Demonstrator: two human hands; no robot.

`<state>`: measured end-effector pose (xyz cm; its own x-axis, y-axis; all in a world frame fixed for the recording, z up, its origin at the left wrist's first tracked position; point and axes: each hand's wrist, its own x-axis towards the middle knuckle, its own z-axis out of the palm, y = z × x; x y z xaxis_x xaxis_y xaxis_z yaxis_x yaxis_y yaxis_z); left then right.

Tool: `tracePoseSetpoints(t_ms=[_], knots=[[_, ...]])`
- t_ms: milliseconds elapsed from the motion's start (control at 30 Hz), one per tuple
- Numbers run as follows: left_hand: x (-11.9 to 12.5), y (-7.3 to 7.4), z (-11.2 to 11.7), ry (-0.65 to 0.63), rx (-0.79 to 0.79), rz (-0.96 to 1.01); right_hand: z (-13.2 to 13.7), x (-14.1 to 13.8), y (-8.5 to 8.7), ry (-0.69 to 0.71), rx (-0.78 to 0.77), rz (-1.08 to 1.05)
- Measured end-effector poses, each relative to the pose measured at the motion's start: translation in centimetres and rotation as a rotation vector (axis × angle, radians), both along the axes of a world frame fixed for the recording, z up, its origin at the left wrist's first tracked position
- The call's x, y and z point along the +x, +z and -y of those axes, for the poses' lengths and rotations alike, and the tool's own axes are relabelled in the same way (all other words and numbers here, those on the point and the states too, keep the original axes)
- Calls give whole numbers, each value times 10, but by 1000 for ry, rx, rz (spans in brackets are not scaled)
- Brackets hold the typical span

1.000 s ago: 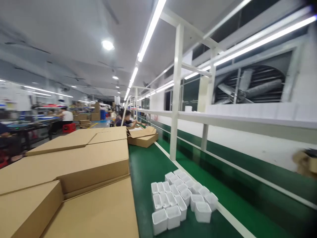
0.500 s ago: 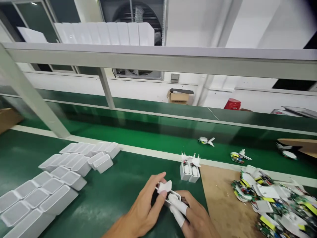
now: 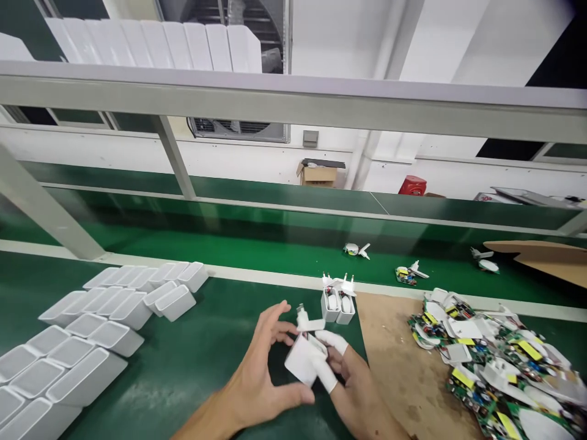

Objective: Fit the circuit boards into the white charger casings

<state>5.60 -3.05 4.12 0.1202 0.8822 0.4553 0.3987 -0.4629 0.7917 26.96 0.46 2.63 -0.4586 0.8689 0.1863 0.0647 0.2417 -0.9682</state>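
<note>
Between finger and thumb, my right hand grips a white plastic charger housing; white covers sit on two of its fingertips. A white plug piece with prongs sticks out of the housing's top, and what lies inside is mostly hidden. My left hand is spread around the left side of the housing, thumb and fingers apart. Just beyond, two similar housings stand upright together, each with parts inside and a pronged plug piece on top.
White housings lie in rows on the green table at left. At right, circuit boards with white parts are heaped on a brown board. Several loose assemblies lie on the green belt behind. A metal frame crosses above.
My left hand has let go of the plug piece and opened. The housing has turned in my right hand, so its side and the raised plug piece show. The view has shifted right.
</note>
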Motion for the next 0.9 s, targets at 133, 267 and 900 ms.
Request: tracePoseSetpoints(t_ms=[133, 267, 900], knots=[[8, 4, 7, 14, 150, -125, 5, -13, 12, 53, -572, -383], [12, 5, 9, 14, 272, -136, 12, -21, 23, 79, -742, -501], [-3, -6, -4, 226, 11, -286, 6, -9, 7, -87, 221, -59]])
